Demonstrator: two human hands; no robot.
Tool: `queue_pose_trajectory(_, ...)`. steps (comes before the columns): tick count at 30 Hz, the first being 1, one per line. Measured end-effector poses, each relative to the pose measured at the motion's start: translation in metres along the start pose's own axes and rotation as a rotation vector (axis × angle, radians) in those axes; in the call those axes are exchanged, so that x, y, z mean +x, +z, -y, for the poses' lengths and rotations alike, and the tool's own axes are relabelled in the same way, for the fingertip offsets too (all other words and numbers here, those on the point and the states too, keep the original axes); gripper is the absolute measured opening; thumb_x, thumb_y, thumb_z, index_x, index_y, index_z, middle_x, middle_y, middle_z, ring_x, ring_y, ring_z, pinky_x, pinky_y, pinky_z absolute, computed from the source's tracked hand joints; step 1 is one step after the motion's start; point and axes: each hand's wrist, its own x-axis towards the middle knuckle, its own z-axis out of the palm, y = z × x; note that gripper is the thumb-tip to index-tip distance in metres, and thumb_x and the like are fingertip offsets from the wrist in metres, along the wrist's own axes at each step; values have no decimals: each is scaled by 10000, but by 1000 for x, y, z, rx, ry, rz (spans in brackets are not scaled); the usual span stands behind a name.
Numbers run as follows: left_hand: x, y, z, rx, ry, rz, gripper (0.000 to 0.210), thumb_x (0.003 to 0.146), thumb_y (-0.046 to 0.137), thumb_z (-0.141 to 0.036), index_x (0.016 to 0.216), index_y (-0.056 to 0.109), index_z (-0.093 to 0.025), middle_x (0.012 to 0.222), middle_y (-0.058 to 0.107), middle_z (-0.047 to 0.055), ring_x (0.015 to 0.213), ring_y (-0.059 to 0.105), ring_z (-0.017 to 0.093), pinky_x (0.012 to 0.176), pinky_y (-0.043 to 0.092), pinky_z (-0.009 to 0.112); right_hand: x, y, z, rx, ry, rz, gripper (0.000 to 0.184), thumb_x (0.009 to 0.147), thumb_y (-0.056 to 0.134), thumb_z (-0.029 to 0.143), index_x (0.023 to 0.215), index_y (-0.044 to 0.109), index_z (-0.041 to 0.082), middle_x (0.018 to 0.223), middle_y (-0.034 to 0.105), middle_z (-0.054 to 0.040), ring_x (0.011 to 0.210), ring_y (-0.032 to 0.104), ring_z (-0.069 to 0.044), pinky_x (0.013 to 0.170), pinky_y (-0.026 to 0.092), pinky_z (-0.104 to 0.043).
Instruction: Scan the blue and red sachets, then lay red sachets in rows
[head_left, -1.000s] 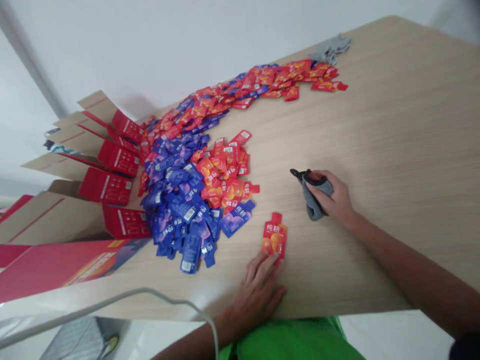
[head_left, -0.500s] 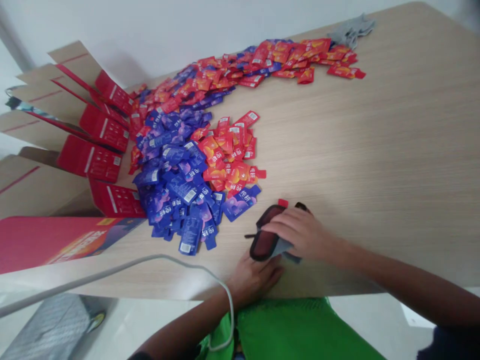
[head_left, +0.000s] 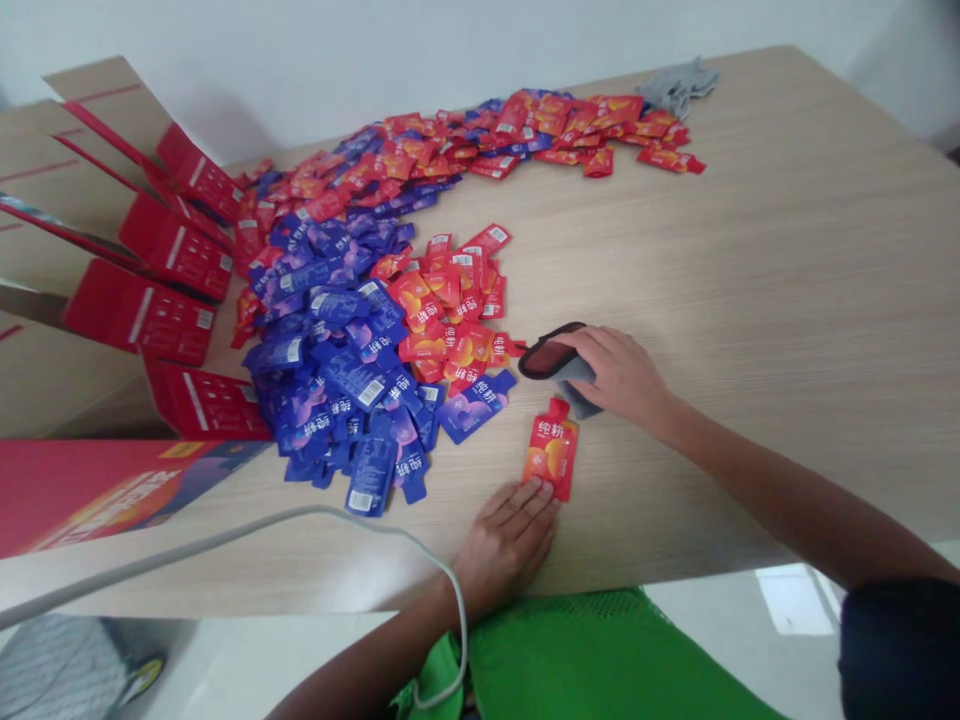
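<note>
Head view: the left hand's (head_left: 511, 535) fingers lie flat and unclenched, tips resting on the lower end of a red pouch (head_left: 552, 445), which lies on the tabletop (head_left: 750, 300) with its spout away from the person. The right hand's (head_left: 622, 375) fingers are wrapped round a black-rimmed grey item (head_left: 576, 374), just beside that spout. To their left spread blue pouches (head_left: 360, 375) and a cluster of red ones; beyond, a mixed row (head_left: 420, 155) reaches a crumpled grey cloth (head_left: 679, 88). Open red cartons (head_left: 154, 310) stand farthest left.
</note>
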Motion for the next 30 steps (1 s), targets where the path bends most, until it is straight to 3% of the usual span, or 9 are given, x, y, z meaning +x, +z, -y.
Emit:
queue_pose_trajectory(2, -1, 1, -3, -14, -10, -9, 360, 1032, 615, -217, 1381, 659, -143, 1430, 712, 86, 1347, 660, 244, 1144, 567, 428, -15, -9, 24, 93, -32, -38, 490, 924, 660, 233, 1406, 573, 197, 1310, 695, -138, 1182, 630, -314, 1019, 489, -440)
queue_pose_trajectory(7, -2, 2, -6, -47, -112, -39, 163, 1011, 627, -210, 1104, 759, -190, 957, 819, 46, 893, 782, 213, 914, 666, 404, -59, 15, 76, 184, -316, 225, 308, 943, 645, 194, 1251, 666, 207, 1114, 745, -77, 1018, 659, -251, 940, 505, -396)
queue_pose_trajectory(9, -2, 3, -5, -47, -92, -20, 221, 1017, 622, -211, 1200, 741, -175, 1070, 824, 61, 1004, 782, 230, 984, 651, 429, -62, 30, 71, 169, -289, 255, 313, 927, 687, 205, 1239, 672, 201, 1122, 738, -82, 1014, 653, -255, 922, 510, -396)
queue_pose_trajectory(12, -2, 3, -3, -35, -23, -7, 368, 1031, 607, -199, 1390, 650, -126, 1418, 720, 89, 1321, 676, 249, 1147, 570, 440, -44, 40, 38, 72, -176, 252, 450, 880, 758, 223, 1312, 643, 181, 1192, 716, -118, 1084, 641, -297, 936, 509, -428)
queue_pose_trajectory(17, -2, 3, -3, -30, -30, -9, 365, 1035, 615, -216, 1389, 654, -135, 1449, 702, 64, 1384, 631, 237, 1177, 547, 425, -6, 17, -9, -68, -42, 139, 503, 884, 708, 182, 1376, 599, 172, 1235, 706, -150, 1106, 645, -339, 969, 505, -479)
queue_pose_trajectory(21, -2, 2, -5, -52, -39, -26, 361, 1030, 622, -209, 1381, 662, -136, 1427, 716, 80, 1357, 651, 241, 1170, 554, 430, -20, -4, 22, 103, -1, -26, 524, 924, 652, 254, 1432, 539, 190, 1316, 686, -154, 1174, 629, -331, 1011, 496, -470)
queue_pose_trajectory(26, -3, 4, -7, -87, -127, -51, 148, 993, 658, -200, 1086, 774, -189, 969, 819, 61, 937, 782, 210, 958, 658, 390, -64, 15, 77, 179, -282, 239, 321, 955, 612, 204, 1274, 646, 208, 1129, 738, -88, 1027, 651, -268, 961, 499, -419)
queue_pose_trajectory(28, -3, 4, -6, -83, -110, -41, 212, 1001, 650, -200, 1183, 757, -176, 1068, 823, 75, 1028, 778, 221, 1011, 643, 401, -65, 28, 72, 157, -254, 269, 303, 946, 645, 196, 1248, 660, 204, 1127, 730, -88, 1026, 646, -266, 962, 498, -417)
queue_pose_trajectory(30, -2, 3, -5, -75, -63, -24, 334, 1021, 624, -197, 1345, 688, -146, 1327, 766, 97, 1251, 714, 237, 1128, 587, 420, -53, 35, 52, 99, -167, 273, 380, 915, 701, 209, 1290, 646, 186, 1171, 716, -114, 1070, 638, -293, 963, 499, -433)
